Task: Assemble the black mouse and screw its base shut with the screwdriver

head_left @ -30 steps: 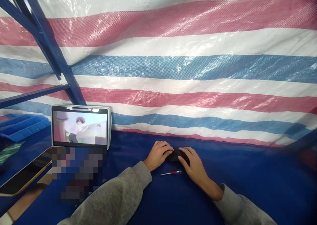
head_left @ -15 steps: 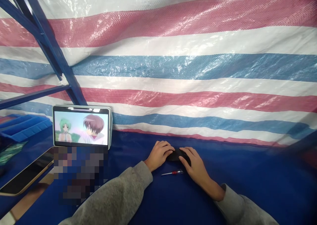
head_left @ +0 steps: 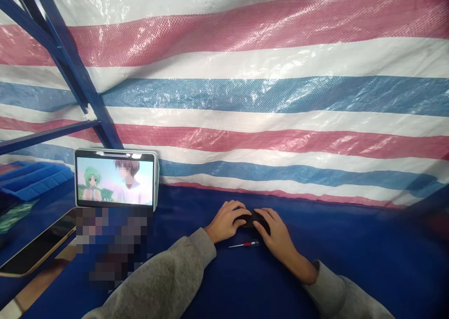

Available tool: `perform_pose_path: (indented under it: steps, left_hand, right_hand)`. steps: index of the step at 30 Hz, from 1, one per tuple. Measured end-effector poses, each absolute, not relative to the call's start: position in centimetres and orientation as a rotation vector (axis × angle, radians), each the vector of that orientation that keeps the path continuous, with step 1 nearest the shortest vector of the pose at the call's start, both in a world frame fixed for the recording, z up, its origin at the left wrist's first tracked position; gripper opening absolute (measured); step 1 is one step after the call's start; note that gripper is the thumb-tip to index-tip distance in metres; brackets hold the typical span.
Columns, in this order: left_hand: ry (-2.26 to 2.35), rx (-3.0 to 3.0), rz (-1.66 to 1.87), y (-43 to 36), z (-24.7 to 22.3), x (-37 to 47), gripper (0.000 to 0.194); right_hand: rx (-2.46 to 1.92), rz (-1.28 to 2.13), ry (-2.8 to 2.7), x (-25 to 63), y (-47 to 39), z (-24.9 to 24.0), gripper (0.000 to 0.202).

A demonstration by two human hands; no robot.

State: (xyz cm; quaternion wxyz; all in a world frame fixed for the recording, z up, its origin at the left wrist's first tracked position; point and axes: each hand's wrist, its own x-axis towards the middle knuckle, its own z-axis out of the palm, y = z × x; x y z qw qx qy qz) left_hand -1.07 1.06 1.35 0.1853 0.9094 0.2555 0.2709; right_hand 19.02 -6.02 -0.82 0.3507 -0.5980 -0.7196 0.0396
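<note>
While half curled, left hand [head_left: 226,221] and right hand [head_left: 276,231] around black object [head_left: 249,220] (held between).

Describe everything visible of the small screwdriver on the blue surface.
The screwdriver has a thin, bright, metallic-looking shaft and a short handle, red near the shaft and clear-looking toward the butt. It lies flat on the blue surface, shaft pointing left, on the wearer's side of the black object. The butt is close to the right hand; neither of the hands grips it. The tip shape is too small to tell.
</note>
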Motion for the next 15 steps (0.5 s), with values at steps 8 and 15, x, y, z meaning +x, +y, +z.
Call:
perform_pose_path:
  steps: [8,15]
  left_hand:
    - [0.639,2.618,0.687,0.77,1.54,-1.09,0.049]
    - [0.681,2.669,0.682,0.45,1.72,-1.08,0.050]
  right_hand:
    - [-1.534,0.102,-1.865,19.02,-6.05,-0.86,0.035]
    - [-1.552,0.174,-1.863,18.97,-6.06,-0.55,0.036]
